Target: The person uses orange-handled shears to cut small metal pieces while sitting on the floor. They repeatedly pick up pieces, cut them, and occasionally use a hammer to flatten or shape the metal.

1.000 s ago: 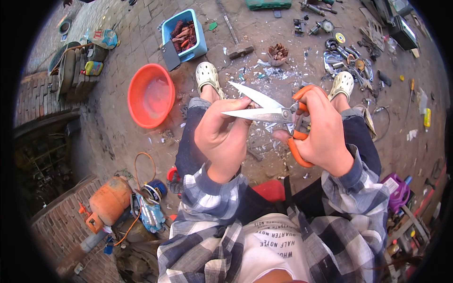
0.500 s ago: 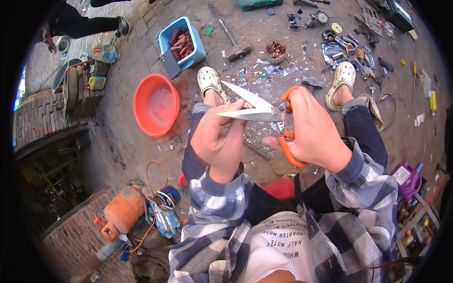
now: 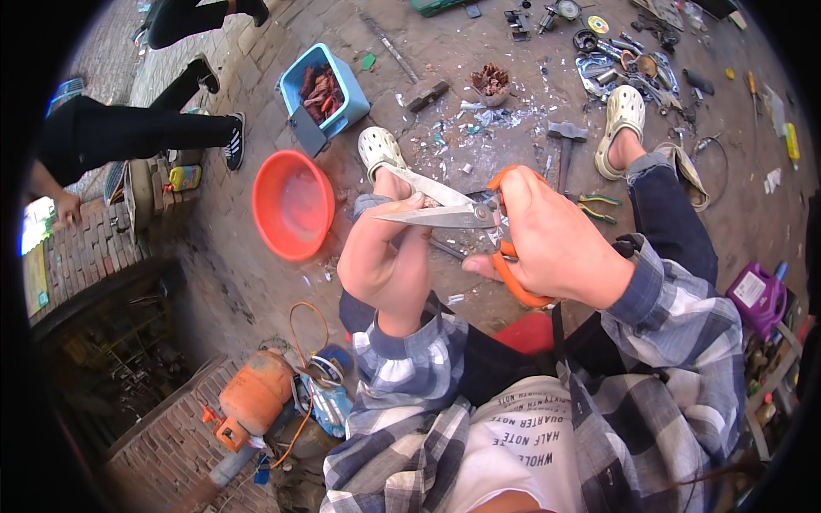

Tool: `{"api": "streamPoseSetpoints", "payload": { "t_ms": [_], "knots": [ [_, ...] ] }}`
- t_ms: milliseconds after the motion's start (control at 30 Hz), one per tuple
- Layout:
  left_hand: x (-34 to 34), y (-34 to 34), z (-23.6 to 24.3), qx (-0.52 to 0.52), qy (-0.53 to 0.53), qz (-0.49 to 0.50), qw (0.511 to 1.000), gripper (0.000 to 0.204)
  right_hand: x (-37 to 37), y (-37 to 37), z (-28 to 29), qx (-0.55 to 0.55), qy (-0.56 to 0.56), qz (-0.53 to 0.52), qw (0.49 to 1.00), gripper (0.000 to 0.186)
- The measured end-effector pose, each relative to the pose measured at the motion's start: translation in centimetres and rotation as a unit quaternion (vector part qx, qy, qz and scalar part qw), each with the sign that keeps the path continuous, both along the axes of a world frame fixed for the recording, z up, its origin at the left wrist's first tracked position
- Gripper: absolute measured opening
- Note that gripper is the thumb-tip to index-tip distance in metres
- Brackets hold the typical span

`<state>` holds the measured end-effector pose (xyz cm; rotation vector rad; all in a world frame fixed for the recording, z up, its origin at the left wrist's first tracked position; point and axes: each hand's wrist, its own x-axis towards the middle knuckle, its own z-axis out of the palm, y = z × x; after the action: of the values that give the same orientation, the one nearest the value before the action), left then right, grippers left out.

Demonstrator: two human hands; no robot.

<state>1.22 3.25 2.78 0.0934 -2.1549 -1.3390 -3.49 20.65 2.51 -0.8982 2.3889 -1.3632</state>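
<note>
My right hand (image 3: 560, 244) grips the orange-handled scissors (image 3: 440, 217), thumb and fingers closed round the handle loops. The two metal blades point left and stand partly apart. Beside the blades, my left hand (image 3: 380, 261) is closed, its thumb tip and fingers pinched next to the lower blade. A bit of something small and brownish shows there, mostly hidden by blade and fingers. Beyond my hands stand a light blue box (image 3: 352, 109) with dark red, dried-looking pieces (image 3: 321, 92) and a small bowl (image 3: 493, 98) of brown pieces.
An orange-red basin (image 3: 292, 205) stands left of my hands. Whitish scraps litter the ground between my shoes, near a sledgehammer (image 3: 428, 92), a hammer (image 3: 567, 131) and pliers (image 3: 596, 207). Metal parts (image 3: 637, 73) lie far right. People's dark-trousered legs (image 3: 162, 128) are at left.
The scissor blades have come closer together. The whole view has shifted somewhat, and another person's legs have come further into it at the left. Both my hands keep their grips.
</note>
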Motion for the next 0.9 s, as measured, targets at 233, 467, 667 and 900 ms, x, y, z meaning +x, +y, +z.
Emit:
{"api": "streamPoseSetpoints", "payload": {
  "t_ms": [233, 467, 667, 900],
  "knots": [
    [0.2, -0.4, -0.7, -0.004, -0.006, 0.004, 1.0, 0.018, 0.1, 0.2, 0.5, 0.034, -0.056, 0.019, 0.998, 0.062],
    [0.3, -0.2, -0.1, -0.024, -0.013, 0.028, 0.999, 0.023, 0.2, 0.2, 0.3, 0.047, -0.045, 0.022, 0.998, 0.061],
    [-0.1, 0.0, -0.5, 0.016, 0.018, 0.011, 1.0, 0.023, 0.2, -0.2, 0.2, 0.042, 0.004, -0.025, 0.999, 0.059],
    [-0.4, 0.6, 0.4, 0.044, 0.033, 0.011, 0.998, 0.019, -0.4, -0.2, 0.7, 0.014, 0.012, -0.046, 0.999, 0.063]
  ]
}}
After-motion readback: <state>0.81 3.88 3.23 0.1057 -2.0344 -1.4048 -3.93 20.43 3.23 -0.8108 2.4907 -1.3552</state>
